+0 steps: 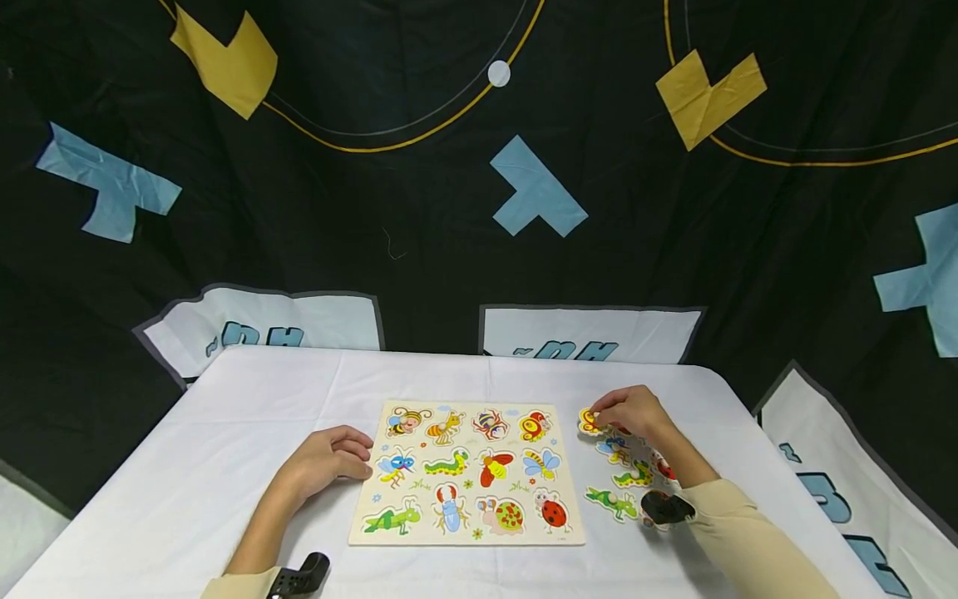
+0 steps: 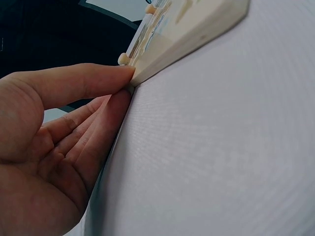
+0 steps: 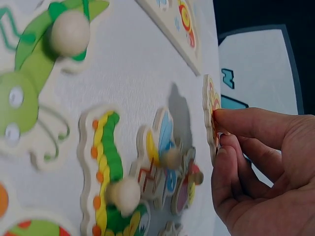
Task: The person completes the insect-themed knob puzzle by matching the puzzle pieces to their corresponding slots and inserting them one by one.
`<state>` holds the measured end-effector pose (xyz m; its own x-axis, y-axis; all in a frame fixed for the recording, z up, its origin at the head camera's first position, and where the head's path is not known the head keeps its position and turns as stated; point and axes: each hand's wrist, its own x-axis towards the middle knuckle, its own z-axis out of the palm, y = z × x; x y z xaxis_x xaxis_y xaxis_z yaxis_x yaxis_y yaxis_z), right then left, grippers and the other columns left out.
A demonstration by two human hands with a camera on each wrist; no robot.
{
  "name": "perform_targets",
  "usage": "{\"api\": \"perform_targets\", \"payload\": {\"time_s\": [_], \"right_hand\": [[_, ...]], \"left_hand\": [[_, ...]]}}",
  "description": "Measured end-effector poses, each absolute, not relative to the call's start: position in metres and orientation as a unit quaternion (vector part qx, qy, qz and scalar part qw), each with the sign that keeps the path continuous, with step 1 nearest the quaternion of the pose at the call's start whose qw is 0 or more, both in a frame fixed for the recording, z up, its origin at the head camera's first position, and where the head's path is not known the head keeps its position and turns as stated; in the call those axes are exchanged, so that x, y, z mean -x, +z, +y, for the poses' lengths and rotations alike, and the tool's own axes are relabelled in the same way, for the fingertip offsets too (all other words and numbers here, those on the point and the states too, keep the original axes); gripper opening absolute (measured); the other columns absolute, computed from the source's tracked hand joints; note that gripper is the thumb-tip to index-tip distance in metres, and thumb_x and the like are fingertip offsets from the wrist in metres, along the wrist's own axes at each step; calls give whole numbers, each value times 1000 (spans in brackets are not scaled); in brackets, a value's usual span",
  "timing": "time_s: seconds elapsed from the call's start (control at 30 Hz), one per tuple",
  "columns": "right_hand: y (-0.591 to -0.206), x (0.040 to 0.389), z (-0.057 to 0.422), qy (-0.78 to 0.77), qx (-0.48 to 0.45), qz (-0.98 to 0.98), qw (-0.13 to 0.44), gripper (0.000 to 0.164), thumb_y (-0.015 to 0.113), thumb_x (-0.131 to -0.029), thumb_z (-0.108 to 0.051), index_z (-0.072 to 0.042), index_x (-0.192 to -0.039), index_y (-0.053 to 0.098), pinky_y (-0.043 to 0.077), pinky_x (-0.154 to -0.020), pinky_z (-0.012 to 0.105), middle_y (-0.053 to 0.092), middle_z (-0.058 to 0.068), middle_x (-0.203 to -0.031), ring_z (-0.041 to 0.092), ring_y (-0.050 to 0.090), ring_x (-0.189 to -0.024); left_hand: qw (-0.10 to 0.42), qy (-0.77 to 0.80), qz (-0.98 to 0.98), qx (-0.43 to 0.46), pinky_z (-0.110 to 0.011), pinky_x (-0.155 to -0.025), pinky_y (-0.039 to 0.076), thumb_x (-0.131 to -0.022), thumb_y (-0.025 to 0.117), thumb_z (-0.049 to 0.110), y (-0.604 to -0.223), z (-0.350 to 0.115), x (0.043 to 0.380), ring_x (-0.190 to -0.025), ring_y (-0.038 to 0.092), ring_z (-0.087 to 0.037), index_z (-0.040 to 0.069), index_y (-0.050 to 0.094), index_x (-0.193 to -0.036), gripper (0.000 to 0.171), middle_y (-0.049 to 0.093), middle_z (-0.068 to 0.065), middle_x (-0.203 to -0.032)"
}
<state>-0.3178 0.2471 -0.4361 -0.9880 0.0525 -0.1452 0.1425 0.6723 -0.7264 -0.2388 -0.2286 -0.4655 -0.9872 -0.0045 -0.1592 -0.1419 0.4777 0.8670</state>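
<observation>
A wooden insect puzzle board (image 1: pixel 467 537) lies on the white table. My left hand (image 1: pixel 333 457) is at its left edge; in the left wrist view the fingers (image 2: pixel 93 78) pinch that edge. Beyond the board's right side, my right hand (image 1: pixel 632 412) pinches a yellow and red puzzle piece (image 1: pixel 589 422). In the right wrist view this piece (image 3: pixel 210 115) stands on edge above the table, its picture mostly turned away. Loose knobbed pieces lie below: a dragonfly (image 1: pixel 615 450), a caterpillar (image 1: pixel 634 474) and a grasshopper (image 1: pixel 612 502). Others are partly hidden by the right arm.
Knobs (image 2: pixel 123 59) stick up from the board's left side. White cloth covers the table (image 1: pixel 292 391). Behind it hangs a black curtain (image 1: pixel 419 249) with blue and yellow shapes. A black wrist camera (image 1: pixel 666 506) overhangs some loose pieces.
</observation>
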Motion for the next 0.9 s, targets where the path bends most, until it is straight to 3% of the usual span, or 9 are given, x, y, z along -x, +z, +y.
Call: {"api": "perform_targets", "payload": {"time_s": [0.4,0.9], "right_hand": [[-439,321,221,-407,-28,912,51,16,81,-79,-14,-8,-94,80,53,-76,34,77,8,-100,20,64,-86],[-442,325,188,-413,-9,909,55,14,83,-75,-12,-9,-88,80,49,-68,27,76,6,-96,18,61,-81]], "left_hand": [[70,516,853,44,-30,-72,51,-69,84,6,-465,-227,239,-82,61,-18,1,67,-113,48,68,-7,-91],[69,510,856,39,-30,-72,50,-69,85,8,-466,-229,240,-82,61,-17,1,67,-114,49,69,-5,-92]]}}
